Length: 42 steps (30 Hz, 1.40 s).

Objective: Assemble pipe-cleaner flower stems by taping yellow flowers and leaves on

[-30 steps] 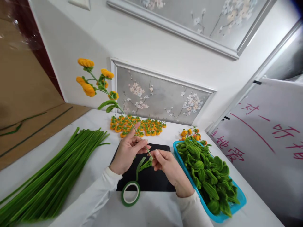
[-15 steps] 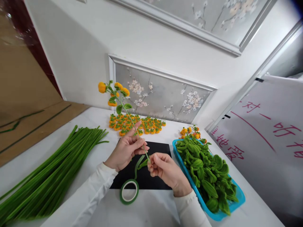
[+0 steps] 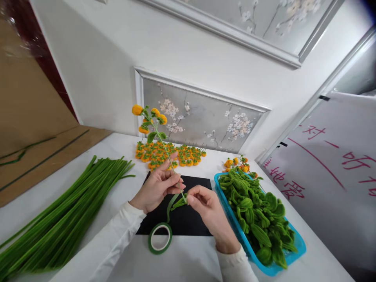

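Observation:
My left hand (image 3: 160,184) pinches the thin green stem of a flower spray (image 3: 166,150) between thumb and fingers. Small orange pompom blooms and green leaves crowd its upper end, which leans to the left. At the stem's lower end, my right hand (image 3: 207,207) has thumb and forefinger closed on the tip. Below the hands stands a roll of green floral tape (image 3: 150,243), its loose strip running up towards my left hand. Some short green pieces (image 3: 179,203) lie behind the stem on a black mat (image 3: 190,223), partly hidden by my right hand.
Long green pipe cleaners (image 3: 79,207) lie in a bundle on the left. Several small orange flower heads (image 3: 155,154) cover the table's back. On the right, a blue basket (image 3: 272,270) holds green fuzzy leaves (image 3: 255,215), with another orange spray (image 3: 236,162) behind it.
The blooming end of the spray has swung slightly right and down. My right hand has turned at the stem's lower tip, its forefinger and thumb now reaching further out.

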{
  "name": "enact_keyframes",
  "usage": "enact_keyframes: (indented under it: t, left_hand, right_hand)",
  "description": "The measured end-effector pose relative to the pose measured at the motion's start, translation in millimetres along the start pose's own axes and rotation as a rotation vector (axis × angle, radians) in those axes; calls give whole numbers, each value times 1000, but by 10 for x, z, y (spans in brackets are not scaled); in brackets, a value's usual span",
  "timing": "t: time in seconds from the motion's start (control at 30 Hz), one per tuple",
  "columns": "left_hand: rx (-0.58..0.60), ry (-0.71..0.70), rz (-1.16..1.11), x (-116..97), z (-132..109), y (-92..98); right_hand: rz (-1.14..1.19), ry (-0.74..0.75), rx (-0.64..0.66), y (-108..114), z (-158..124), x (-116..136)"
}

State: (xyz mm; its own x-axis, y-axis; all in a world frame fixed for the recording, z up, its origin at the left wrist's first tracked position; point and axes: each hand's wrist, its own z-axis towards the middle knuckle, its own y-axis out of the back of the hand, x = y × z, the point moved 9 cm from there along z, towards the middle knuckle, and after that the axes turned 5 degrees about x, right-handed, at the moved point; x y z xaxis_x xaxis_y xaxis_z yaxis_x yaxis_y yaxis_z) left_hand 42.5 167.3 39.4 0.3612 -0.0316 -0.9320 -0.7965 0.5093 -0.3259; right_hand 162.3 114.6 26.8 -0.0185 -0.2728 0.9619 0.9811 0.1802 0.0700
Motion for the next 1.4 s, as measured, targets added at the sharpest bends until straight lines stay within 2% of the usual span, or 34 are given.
enact_keyframes:
  t: [0.13, 0.27, 0.57, 0.77, 0.9, 1.0, 1.1, 1.2, 1.27, 1.4]
  left_hand:
    - [19, 8, 11, 2, -11, -12]
    - [63, 6, -29, 11, -6, -45]
    - [63, -16, -164, 3, -26, -146]
    - [67, -33, -205, -8, -56, -196]
    - [70, -52, -210, -36, -71, -208]
    - [70, -85, -211, -75, -72, -179]
    - [49, -107, -187, -95, -64, -116]
    - [5, -102, -147, -88, -53, -64]
    - [-13, -105, -123, -92, -47, -64]
    - [-68, -122, -102, -117, -56, -82]
  right_hand:
    - [-33, 30, 2, 0, -1, 43]
    - [45, -17, 13, -29, 4, -14]
    - [812, -170, 189, -385, -14, -273]
    - [1008, -216, 303, -540, -70, -208]
    - [1022, -252, 333, -602, -90, -207]
    - [875, -256, 228, -476, -51, -291]
    - [560, -168, -74, -87, -40, -312]
    - [131, -65, -303, 206, -156, -132]
    - [-176, 41, -362, 231, -241, 70]
    - [-647, 424, -469, 35, -438, 447]
